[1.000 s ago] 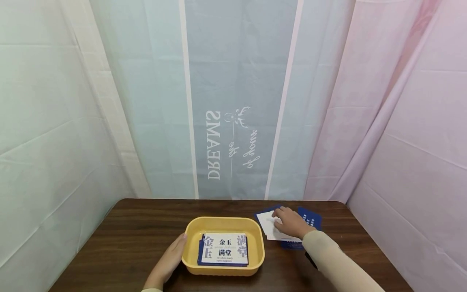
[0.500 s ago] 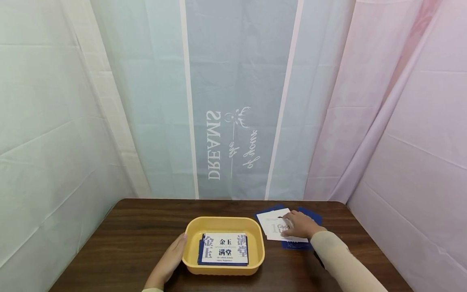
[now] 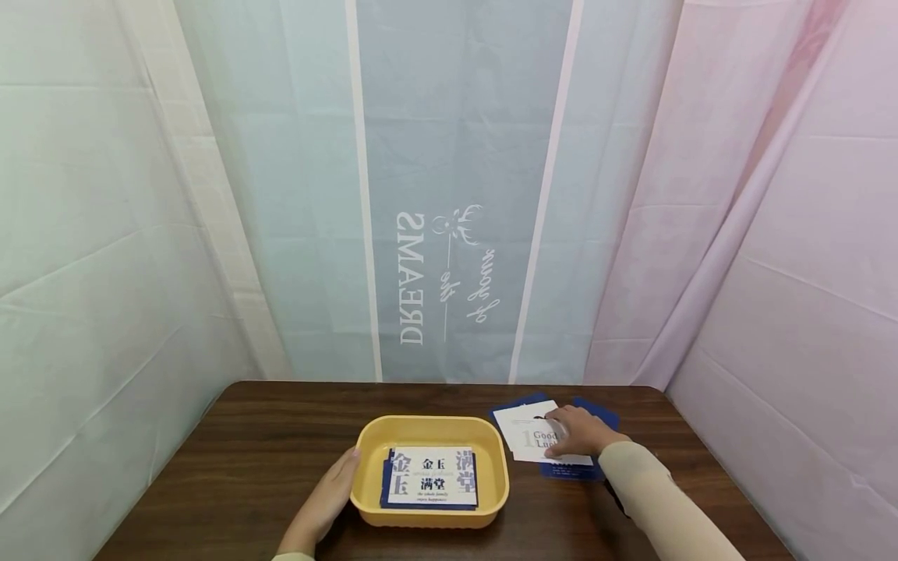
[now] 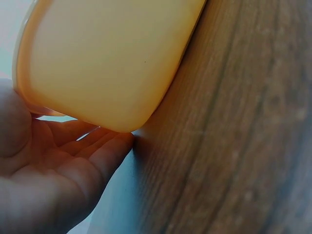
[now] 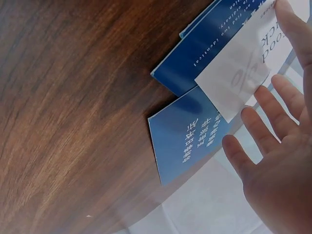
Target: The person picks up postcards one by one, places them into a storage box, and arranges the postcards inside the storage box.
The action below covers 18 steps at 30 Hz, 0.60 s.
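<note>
Resting nearly straight, unclenched fingers of my left hand against the left wall of the tray, I seem to be steadying it on the counter. A card stack lies inside, probably for neatness. My right hand touches the white card overlapping blue cards to the tray's right; I can't tell whether its fingers pinch or merely rest.

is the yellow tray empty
No, a white card with dark characters lies inside the yellow tray, on top of something blue.
</note>
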Tool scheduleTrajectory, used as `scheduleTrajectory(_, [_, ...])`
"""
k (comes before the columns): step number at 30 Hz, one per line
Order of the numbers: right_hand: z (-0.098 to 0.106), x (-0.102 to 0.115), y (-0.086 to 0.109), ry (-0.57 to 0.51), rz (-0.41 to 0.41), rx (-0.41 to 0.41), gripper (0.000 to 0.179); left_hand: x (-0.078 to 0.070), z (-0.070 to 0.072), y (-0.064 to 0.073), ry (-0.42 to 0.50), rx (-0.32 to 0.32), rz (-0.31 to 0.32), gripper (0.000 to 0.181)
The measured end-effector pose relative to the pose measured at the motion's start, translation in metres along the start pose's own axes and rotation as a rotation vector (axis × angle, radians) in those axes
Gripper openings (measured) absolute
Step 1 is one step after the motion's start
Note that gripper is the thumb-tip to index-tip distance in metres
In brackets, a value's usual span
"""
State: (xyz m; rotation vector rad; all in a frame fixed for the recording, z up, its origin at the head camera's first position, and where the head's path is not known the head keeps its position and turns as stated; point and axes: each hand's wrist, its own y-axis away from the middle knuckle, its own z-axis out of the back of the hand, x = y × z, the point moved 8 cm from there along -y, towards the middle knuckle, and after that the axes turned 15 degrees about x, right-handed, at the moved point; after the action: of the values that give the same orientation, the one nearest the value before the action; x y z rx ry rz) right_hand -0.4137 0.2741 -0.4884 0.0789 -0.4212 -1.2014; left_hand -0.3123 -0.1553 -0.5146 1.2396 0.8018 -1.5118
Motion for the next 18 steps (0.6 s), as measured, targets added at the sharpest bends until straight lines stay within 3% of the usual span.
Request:
scheduleTrajectory(12, [0.006, 0.004, 0.006, 0.013, -0.021, -0.045, 0.085, 0.001, 0.001, 0.000, 0.000, 0.001, 0.031, 0.075])
scheduleTrajectory(18, [0.012, 0.005, 0.009, -0.030, -0.015, -0.103, 0.068, 0.002, 0.000, -0.001, 0.008, 0.005, 0.043, 0.073])
